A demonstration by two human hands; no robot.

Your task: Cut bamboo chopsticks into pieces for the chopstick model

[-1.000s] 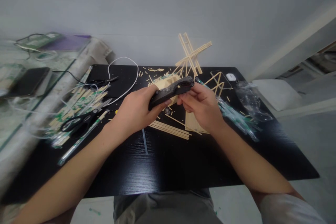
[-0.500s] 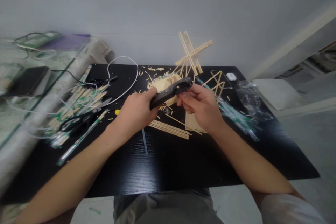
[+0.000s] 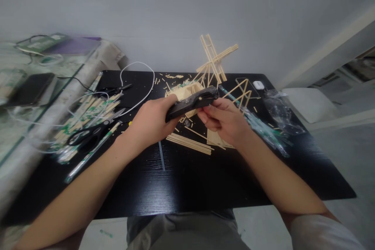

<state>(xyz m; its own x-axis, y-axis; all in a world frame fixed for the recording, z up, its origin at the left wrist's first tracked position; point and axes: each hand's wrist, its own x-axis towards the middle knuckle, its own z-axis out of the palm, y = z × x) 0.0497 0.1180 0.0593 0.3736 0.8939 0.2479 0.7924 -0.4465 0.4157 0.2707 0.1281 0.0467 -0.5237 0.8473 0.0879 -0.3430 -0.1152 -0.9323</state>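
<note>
My left hand (image 3: 150,123) is wrapped round the near end of a long black tool (image 3: 191,102), held above a black table (image 3: 187,187). My right hand (image 3: 227,119) pinches the tool's far end with curled fingers. Under my hands lie loose wooden sticks (image 3: 189,143) and a flat panel of glued sticks (image 3: 215,138). Behind the tool stands a small stick house (image 3: 183,91) and a windmill-like stick frame (image 3: 213,60). A triangular stick frame (image 3: 243,91) sits to the right.
Black scissors (image 3: 88,134), wrapped chopstick packets (image 3: 84,119) and a white cable (image 3: 137,82) lie at the left. Crumpled clear plastic (image 3: 278,113) and a small white object (image 3: 258,84) are at the right. A glass-topped surface with clutter (image 3: 32,74) borders the table's left side.
The black tool has tilted slightly and shifted a little to the right between my hands. Both hands keep their grip.
</note>
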